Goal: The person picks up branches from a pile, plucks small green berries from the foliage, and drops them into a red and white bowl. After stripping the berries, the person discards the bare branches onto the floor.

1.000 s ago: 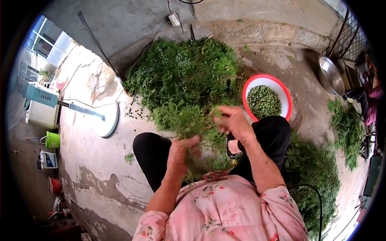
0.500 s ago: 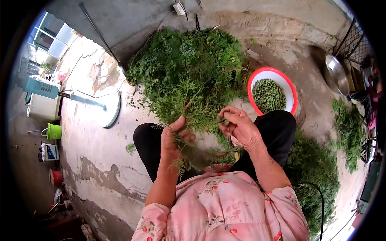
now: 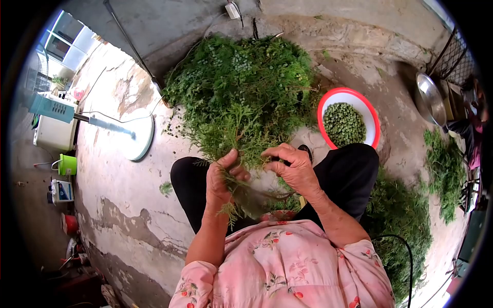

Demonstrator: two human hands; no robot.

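Note:
My left hand (image 3: pixel 222 177) is closed around the stem of a leafy evergreen branch (image 3: pixel 238 126), whose flat green sprays fan out above the fingers. My right hand (image 3: pixel 294 165) is at the branch's right edge, thumb and forefinger curled at the foliage; what they pinch is too small to make out. Beyond both hands a large heap of evergreen cuttings (image 3: pixel 246 72) lies against the wall, bearing pale bluish-green cones. Past my right knee stands a white basin with a red rim (image 3: pixel 376 128), holding many small green cones (image 3: pixel 344 124).
More cuttings (image 3: pixel 398 226) lie on the floor to my right, with another bunch (image 3: pixel 444 174) farther out. A metal bowl (image 3: pixel 430 99) leans at the far right. To the left are a fan's round base (image 3: pixel 137 138) and a green bucket (image 3: pixel 67 166). A black cable (image 3: pixel 409 256) curves beside me.
My right hand has moved left, from beside the branch to its foliage. A small green piece seen between its fingers earlier no longer shows. My left hand keeps its hold.

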